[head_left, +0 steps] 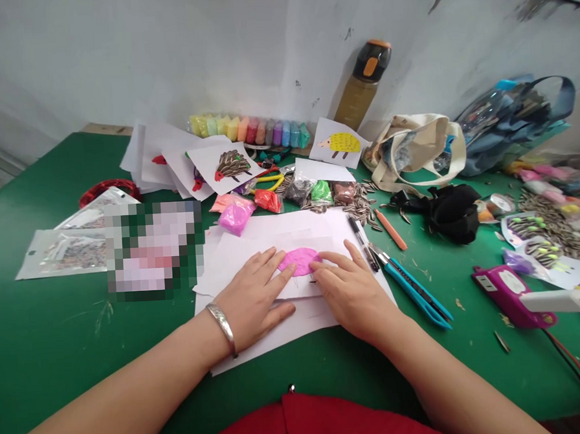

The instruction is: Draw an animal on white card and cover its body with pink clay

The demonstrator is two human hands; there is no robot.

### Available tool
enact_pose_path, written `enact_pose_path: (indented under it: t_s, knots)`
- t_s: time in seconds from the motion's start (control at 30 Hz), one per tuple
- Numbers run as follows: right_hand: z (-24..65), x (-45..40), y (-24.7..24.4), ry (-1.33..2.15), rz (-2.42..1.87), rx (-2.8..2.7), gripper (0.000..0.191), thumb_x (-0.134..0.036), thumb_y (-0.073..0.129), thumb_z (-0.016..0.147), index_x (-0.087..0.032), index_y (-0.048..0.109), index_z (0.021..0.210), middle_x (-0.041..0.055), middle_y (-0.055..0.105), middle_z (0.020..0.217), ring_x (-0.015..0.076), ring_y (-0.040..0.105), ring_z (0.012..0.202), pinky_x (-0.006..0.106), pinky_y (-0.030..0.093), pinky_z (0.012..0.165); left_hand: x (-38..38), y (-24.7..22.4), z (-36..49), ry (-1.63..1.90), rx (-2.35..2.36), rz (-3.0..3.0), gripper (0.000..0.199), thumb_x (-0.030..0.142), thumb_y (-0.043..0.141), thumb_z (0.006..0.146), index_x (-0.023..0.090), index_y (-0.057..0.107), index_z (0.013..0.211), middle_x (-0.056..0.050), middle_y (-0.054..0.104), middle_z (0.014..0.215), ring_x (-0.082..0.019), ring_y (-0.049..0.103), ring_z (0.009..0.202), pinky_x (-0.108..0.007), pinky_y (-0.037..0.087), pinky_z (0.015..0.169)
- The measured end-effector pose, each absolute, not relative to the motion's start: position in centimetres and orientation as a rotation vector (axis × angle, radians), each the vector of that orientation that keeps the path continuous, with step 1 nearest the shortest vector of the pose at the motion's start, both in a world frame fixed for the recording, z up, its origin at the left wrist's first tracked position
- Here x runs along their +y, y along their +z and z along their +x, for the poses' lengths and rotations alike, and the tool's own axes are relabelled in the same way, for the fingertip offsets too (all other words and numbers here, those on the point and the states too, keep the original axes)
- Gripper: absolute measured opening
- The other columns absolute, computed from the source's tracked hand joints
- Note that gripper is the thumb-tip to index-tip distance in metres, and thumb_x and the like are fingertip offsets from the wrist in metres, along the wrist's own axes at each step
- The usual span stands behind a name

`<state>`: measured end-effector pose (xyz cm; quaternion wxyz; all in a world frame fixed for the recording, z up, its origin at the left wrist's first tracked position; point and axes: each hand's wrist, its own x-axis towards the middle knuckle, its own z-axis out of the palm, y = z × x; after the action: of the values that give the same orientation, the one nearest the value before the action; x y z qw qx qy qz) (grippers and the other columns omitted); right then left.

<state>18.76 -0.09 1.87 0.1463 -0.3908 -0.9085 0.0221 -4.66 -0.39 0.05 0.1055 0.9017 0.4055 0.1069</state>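
A flat pink oval of clay [299, 261] lies on a white paper sheet [237, 242], with short drawn lines below it. My left hand [253, 296] rests flat on the paper with its fingers spread, fingertips at the clay's left edge. My right hand [349, 291] has its fingers apart, and its index fingertip touches the clay's right side. Neither hand grips anything. Just right of the paper are black pens [363, 242], a blue cutter [418, 291] and an orange stick [391, 230].
Behind the paper lie clay packets [237, 216], sunflower seeds [360, 207] and finished pictures [231, 165]. A bottle [363, 87] leans on the wall. A blurred-out object [155, 250] is at left; a black pouch [452, 213] and magenta device [510, 296] are at right.
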Motion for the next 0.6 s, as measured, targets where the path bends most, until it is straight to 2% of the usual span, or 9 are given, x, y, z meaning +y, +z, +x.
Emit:
enact_pose_path:
  t_s: [0.2,0.3,0.47,0.6]
  knots:
    - [18.78,0.21,1.48,0.012,-1.17,-2.536,0.022,-0.006,0.044,0.09,-0.021,0.06,0.096,0.0035,0.069,0.115,0.0267,0.047,0.127,0.058,0.021,0.114,-0.36,0.33,-4.57,0.274,1.193,2.67,0.055,0.044,0.051,0.092,0.015,0.047,0.138,-0.018,0.038,0.149,-0.035,0.029,0.139,-0.054,0.029,0.111]
    - [18.77,0.36,1.36,0.001,-1.197,-2.582,0.024,-0.005,0.043,0.089,-0.02,0.06,0.098,0.0046,0.069,0.114,0.0274,0.05,0.124,0.06,0.019,0.114,-0.38,0.27,-4.56,0.299,1.192,2.668,0.053,0.043,0.052,0.092,0.015,0.048,0.137,-0.017,0.038,0.149,-0.035,0.029,0.139,-0.054,0.028,0.112]
    - [18.76,0.52,1.19,-0.011,-1.201,-2.501,0.019,-0.007,0.046,0.089,-0.019,0.059,0.095,0.0032,0.07,0.114,0.0279,0.047,0.127,0.057,0.02,0.114,-0.41,0.24,-4.54,0.292,1.203,2.673,0.053,0.043,0.051,0.092,0.015,0.048,0.137,-0.018,0.038,0.148,-0.035,0.029,0.139,-0.054,0.028,0.112]
    - [18.72,0.74,0.98,0.004,-1.213,-2.506,0.019,-0.007,0.046,0.09,-0.018,0.058,0.097,0.0038,0.071,0.109,0.0276,0.052,0.122,0.06,0.02,0.113,-0.41,0.38,-4.49,0.263,1.198,2.699,0.055,0.045,0.052,0.092,0.013,0.048,0.138,-0.019,0.039,0.147,-0.035,0.03,0.139,-0.054,0.029,0.111]
